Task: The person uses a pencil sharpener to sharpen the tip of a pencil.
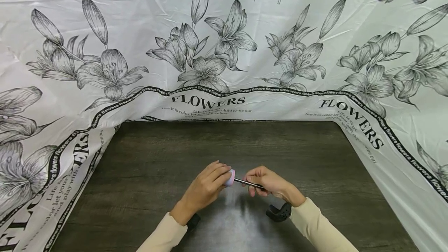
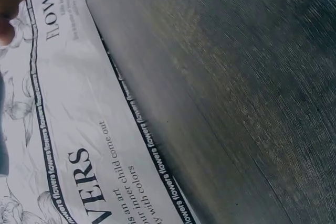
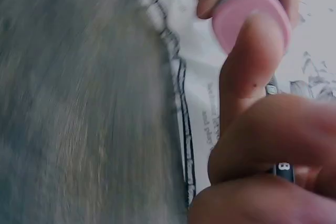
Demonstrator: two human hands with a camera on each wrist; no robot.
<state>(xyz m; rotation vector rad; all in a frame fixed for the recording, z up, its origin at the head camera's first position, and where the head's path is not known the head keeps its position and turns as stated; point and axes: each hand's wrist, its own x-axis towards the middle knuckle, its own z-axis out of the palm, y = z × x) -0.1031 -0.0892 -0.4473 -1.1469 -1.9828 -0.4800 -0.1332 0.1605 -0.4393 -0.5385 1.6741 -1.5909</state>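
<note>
dark matt wood-grain table (image 1: 224, 143), glossy crinkled printed sheet (image 1: 224, 30), smooth pink plastic cap (image 3: 251, 18), slim metal-looking rod (image 1: 249, 183)

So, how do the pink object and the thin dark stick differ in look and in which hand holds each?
The pink object is short, rounded and pale, gripped by the left hand. The thin dark stick is long, slim and dark, pinched by the right hand. Both meet above the dark wooden table.

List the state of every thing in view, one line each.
left hand: grips the pink sharpener.
right hand: pinches the pencil.
pink sharpener: held above the table, pencil tip at it.
pencil: roughly level, pointing into the sharpener.
table: dark wood, bordered by flower-print sheet.
</note>
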